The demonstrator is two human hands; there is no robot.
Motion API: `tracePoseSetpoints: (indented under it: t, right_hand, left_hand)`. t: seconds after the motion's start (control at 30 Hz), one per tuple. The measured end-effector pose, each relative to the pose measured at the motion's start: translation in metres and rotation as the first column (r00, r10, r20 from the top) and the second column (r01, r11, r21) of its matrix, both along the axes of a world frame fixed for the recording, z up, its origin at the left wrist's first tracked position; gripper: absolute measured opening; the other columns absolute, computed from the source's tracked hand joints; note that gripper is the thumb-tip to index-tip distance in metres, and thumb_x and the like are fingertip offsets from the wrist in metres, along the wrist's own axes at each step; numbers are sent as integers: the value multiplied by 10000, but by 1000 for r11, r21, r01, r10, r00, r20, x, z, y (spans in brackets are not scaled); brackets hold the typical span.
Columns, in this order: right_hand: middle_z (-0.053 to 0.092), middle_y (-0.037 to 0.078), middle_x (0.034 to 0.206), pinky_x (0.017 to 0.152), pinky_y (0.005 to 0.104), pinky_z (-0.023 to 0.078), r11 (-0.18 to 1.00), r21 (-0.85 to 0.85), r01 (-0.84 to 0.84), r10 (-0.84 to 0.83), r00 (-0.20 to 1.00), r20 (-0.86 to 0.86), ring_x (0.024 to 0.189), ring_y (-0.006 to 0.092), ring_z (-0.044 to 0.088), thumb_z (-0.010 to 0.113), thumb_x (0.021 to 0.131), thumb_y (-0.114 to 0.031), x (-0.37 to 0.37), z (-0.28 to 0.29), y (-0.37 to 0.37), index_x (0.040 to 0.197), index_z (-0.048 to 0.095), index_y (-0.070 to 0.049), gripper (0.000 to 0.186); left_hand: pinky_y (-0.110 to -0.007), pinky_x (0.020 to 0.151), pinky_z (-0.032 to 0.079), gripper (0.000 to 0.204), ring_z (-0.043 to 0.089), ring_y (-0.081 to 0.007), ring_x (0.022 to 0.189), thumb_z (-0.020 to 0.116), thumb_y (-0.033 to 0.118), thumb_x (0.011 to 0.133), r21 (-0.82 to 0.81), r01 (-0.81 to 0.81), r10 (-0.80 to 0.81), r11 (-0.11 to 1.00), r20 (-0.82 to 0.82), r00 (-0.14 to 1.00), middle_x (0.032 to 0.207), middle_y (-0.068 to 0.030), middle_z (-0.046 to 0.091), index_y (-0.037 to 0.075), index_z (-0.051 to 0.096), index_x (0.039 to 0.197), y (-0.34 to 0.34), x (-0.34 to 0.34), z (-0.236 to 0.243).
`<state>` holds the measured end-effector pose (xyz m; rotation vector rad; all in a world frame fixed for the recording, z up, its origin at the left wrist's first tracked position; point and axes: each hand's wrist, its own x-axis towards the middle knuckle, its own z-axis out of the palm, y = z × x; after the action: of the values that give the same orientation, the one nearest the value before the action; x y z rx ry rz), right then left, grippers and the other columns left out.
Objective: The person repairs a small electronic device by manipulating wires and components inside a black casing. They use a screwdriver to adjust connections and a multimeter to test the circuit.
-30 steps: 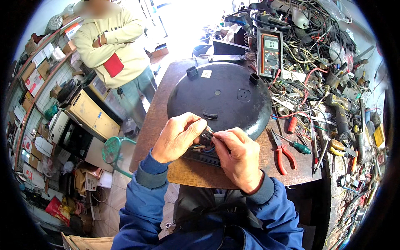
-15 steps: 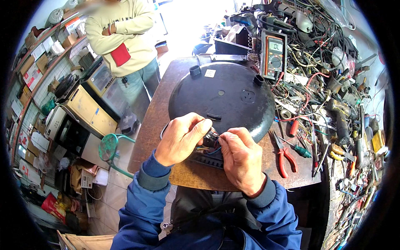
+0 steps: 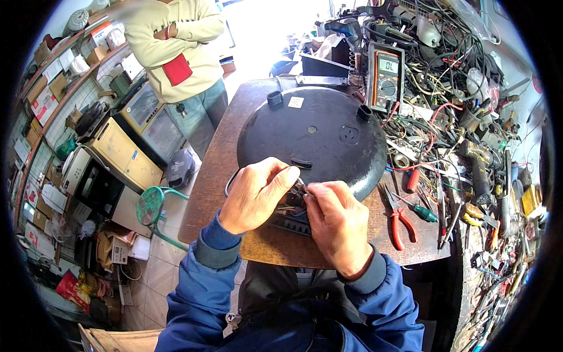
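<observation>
A large round black appliance body lies on the wooden table, its broad, smooth side up. My left hand is pinched, thumb pressed to fingers, above its near edge. Opposite it, my right hand also pinches with the fingertips. The fingertips nearly meet over an opened compartment. What either hand holds is too small and hidden to make out. Thin wires, one of them blue, show between the hands. Below them is a black ribbed part of the housing, partly covered by my right hand.
Right of my right hand lie red-handled pliers and a green-handled screwdriver. A multimeter stands behind them, beside heaped cables and tools. A green stool stands left of the table. Beyond it a person stands with folded arms.
My right hand has shifted slightly left and its fingers have turned a little. My left hand stays almost in place. The standing person has swayed slightly.
</observation>
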<state>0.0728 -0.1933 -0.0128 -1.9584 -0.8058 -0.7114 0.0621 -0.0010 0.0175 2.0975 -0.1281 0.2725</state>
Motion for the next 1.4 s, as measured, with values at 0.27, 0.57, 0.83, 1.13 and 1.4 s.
tracePoseSetpoints:
  t: [0.27,0.57,0.83,1.13,1.4]
  right_hand:
    - [661,153,936,597,414,574,999,30,-30,27,994,102,709,345,690,705,849,38,5,-6,-2,1003,683,11,159]
    - [655,163,914,610,404,573,996,64,-61,56,994,89,713,347,690,707,846,47,6,-3,-3,975,686,26,132]
    - [694,175,940,685,384,583,996,22,-86,86,996,-16,787,345,721,736,862,56,3,2,-5,1004,714,38,144]
    - [694,162,940,666,379,579,998,-8,-61,61,998,2,774,332,718,750,865,36,1,2,-4,997,724,21,135]
    - [698,162,924,668,378,581,995,54,-79,80,997,-4,764,339,723,750,855,44,2,2,2,985,720,22,136]
  left_hand:
    - [-304,624,507,537,661,-128,675,598,476,1058,-8,1,-1,1000,-27,1000,730,-86,684,-49,703,1022,-3,-1,5]
    - [-302,601,495,548,648,-124,649,586,487,1062,-29,-15,15,999,-26,1000,690,-72,677,-44,705,999,-2,-1,2]
    - [-314,606,501,545,657,-140,648,587,486,1062,-17,-19,18,1000,-38,999,699,-87,685,-42,706,995,-2,-1,4]
    - [-329,634,533,505,710,-175,688,606,444,1061,-32,2,-1,999,32,999,754,-121,720,-48,705,1012,-5,0,3]
    - [-335,650,548,411,726,-222,730,641,372,1055,84,-16,8,996,96,995,820,-161,729,-34,699,1083,-3,-2,-7]
